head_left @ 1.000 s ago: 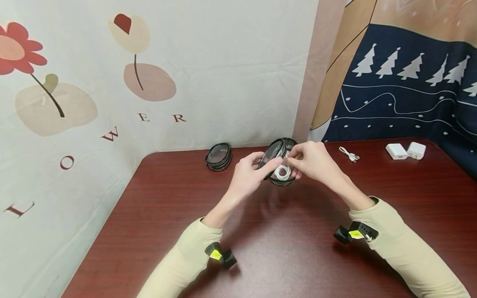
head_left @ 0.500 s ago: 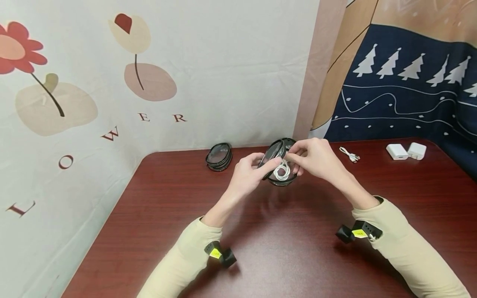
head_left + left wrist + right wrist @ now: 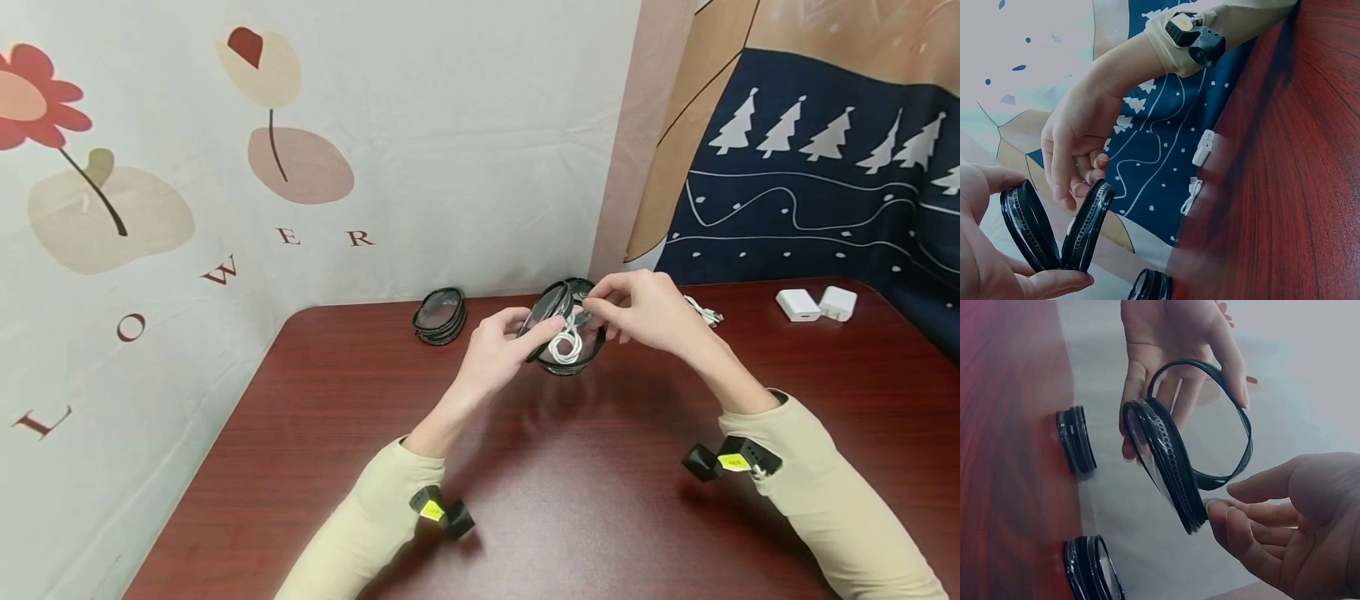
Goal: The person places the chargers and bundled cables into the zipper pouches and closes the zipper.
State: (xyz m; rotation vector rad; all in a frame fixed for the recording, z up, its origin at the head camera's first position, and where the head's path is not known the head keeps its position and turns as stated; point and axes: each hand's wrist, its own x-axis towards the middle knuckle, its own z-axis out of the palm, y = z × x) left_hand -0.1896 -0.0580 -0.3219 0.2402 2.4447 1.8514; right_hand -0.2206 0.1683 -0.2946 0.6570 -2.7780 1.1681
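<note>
My left hand (image 3: 504, 346) grips a round clear pouch (image 3: 540, 321) with black zip trim, its two halves spread apart in a V in the left wrist view. A coiled white cable (image 3: 566, 345) lies in the pouch's nearer half. On the pouch's right side is my right hand (image 3: 637, 308), its fingers loosely bent and its fingertips right at the rim. In the right wrist view the right thumb stands apart from the fingers (image 3: 1241, 534), and a gap shows between them. The pouch is held up above the table.
Another round black-trimmed pouch (image 3: 439, 317) lies at the table's back edge; the right wrist view shows a further pouch (image 3: 1092, 569) beside it. To the right are a small white cable (image 3: 703, 312) and two white charger blocks (image 3: 798, 305). A printed cloth (image 3: 450, 167) hangs behind the table.
My right hand has moved right, away from the coiled cable to the pouch's right rim, and now overlaps part of the small white cable behind. The left hand has stayed in place.
</note>
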